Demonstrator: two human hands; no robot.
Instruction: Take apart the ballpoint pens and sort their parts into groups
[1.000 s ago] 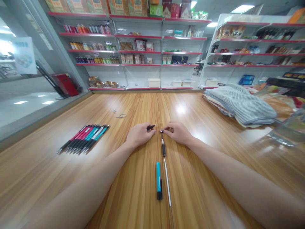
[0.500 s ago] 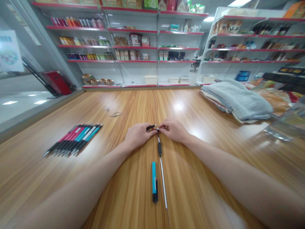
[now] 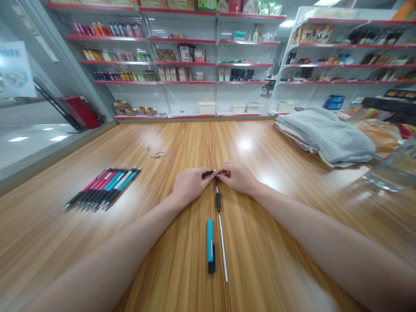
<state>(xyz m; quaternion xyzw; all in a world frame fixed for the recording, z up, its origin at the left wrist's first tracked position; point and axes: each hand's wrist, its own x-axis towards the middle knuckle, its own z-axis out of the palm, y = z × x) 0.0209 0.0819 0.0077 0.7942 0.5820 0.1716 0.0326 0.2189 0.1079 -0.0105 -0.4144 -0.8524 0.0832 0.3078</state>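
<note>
Out on the table (image 3: 260, 260), left hand (image 3: 191, 185) pinches a black pen piece (image 3: 207, 173), right hand (image 3: 239, 177) a tiny part (image 3: 215, 175)!

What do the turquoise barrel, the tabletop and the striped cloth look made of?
Turquoise barrel: probably plastic, smooth, judging by its even colour. Tabletop: wood or wood-look laminate, glossy; grain and light reflections show. Striped cloth: matt fabric, with soft folds; fibre unclear.

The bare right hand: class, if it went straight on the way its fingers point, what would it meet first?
Probably the bare left hand, holding a slim, tapered black pen piece; depth is unclear in this single view, so the right hand may be touching it.
</note>
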